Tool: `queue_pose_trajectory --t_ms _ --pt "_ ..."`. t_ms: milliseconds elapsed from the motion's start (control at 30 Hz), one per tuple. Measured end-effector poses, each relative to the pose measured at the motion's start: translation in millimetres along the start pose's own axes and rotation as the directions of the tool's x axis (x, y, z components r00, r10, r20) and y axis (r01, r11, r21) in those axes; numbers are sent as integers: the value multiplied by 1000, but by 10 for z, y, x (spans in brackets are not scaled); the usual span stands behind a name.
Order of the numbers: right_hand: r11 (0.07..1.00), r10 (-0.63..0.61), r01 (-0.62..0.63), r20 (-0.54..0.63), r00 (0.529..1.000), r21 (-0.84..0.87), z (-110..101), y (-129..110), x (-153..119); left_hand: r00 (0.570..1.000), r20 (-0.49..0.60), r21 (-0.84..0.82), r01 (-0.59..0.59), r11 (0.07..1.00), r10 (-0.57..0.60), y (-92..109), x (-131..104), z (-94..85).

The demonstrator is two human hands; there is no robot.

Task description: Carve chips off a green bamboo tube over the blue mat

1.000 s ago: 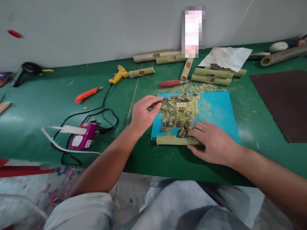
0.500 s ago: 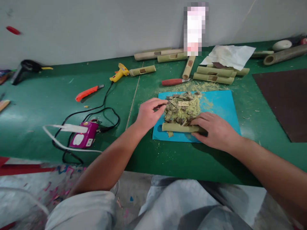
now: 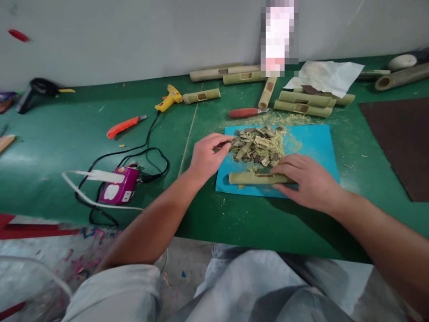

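A pale green bamboo tube (image 3: 246,178) with a notch on top lies across the front of a blue sheet (image 3: 313,147). My right hand (image 3: 301,181) is closed round the tube's right end, thumb in front and fingers behind. Behind the tube is a heap of bamboo chips and shavings (image 3: 256,145). At the heap's left edge my left hand (image 3: 211,156) has thumb and fingers pinched near a small dark piece; whether it grips that piece is too small to tell.
Behind the sheet lie a red-handled knife (image 3: 244,112) and several notched bamboo tubes (image 3: 303,108). To the left are an orange cutter (image 3: 125,126), a yellow glue gun (image 3: 167,99) and a purple power box (image 3: 120,185) with cables. A dark sheet (image 3: 398,143) lies right.
A gap has opened between the chip heap and the tube, with the chips gathered further back. Both hands keep nearly the same poses. The whole view has shifted slightly.
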State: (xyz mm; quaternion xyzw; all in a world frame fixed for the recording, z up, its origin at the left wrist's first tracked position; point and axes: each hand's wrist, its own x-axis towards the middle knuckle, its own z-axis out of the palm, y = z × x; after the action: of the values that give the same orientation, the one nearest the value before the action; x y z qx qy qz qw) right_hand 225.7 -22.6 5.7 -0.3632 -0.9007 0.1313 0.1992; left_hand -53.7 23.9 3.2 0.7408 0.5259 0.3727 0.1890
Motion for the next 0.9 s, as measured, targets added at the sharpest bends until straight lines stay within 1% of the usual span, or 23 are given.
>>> queue_pose_trajectory --t_ms 100,267,367,467,600,667,733,800,833,900 --pt "998 -54 53 73 996 15 -11 -26 -37 999 -6 -17 40 999 -40 -46 3 -2" --pt "995 -102 101 68 992 14 -15 -19 -33 998 -23 -30 61 998 -62 -78 -36 0" --pt "996 -88 89 86 992 -11 -14 8 -24 996 32 -3 85 996 -85 -55 -77 -8" --pt "998 -43 47 89 995 -38 -8 68 -17 990 89 29 108 994 -110 -38 -101 -18" --pt "993 37 -34 30 999 -109 -14 175 -12 982 120 54 137 989 -143 -28 -100 -33" --pt "989 56 -59 -29 998 -137 -30 209 -15 976 130 55 167 984 -173 -21 -94 -39" --pt "990 50 -62 -101 994 -125 -55 220 -19 969 142 55 198 979 -204 -13 -87 -46" --pt "997 16 -26 -140 990 -68 -81 214 -22 963 154 59 215 975 -222 -7 -79 -51" --pt "999 -12 9 -125 992 -31 -90 208 -21 961 157 58 219 974 -226 -5 -75 -53" --pt "996 -79 80 -38 996 46 -97 202 -17 959 163 51 226 973 -231 -1 -68 -57"
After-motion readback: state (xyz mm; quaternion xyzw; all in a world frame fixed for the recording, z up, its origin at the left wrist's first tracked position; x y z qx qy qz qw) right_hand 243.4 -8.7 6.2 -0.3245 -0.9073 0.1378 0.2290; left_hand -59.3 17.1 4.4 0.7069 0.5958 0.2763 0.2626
